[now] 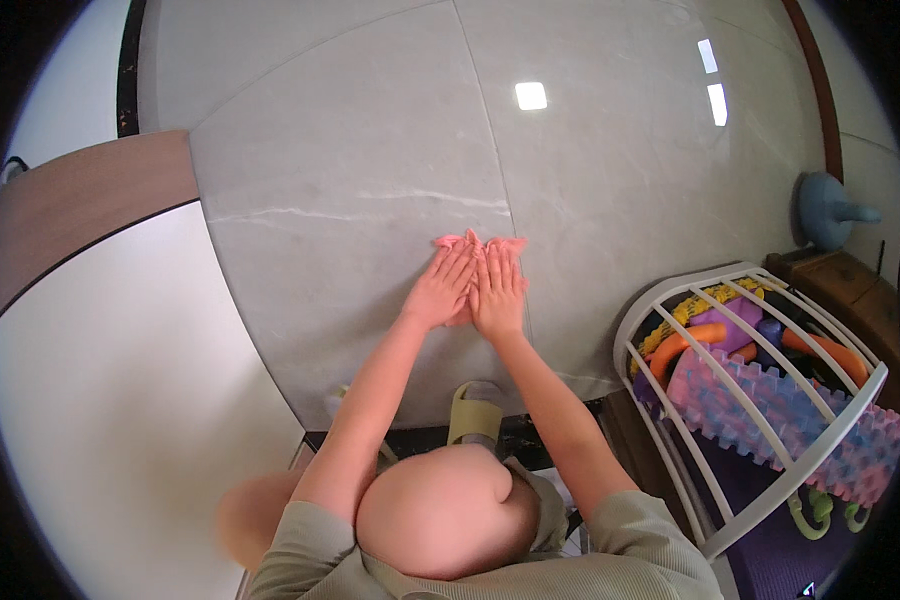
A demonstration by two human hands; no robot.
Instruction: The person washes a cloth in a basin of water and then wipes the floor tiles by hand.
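Observation:
A crumpled pink cloth (462, 315) lies on the grey marbled tile floor (345, 165), near a joint between tiles. My left hand (442, 283) rests on its left part, palm down, fingers pointing forward. Beside it, my right hand (498, 289) presses flat on the right part of the cloth. The two hands are close together, and the cloth's edges stick out past the fingertips and between the wrists. The palms are hidden.
On the left stands a white panel (120, 360) with a brown top edge. A white slatted rack (802, 465) holding a pink and blue foam roller (765, 405) is at the right, near a blue-grey object with a handle (825, 211). My slippered foot (476, 416) is below my hands.

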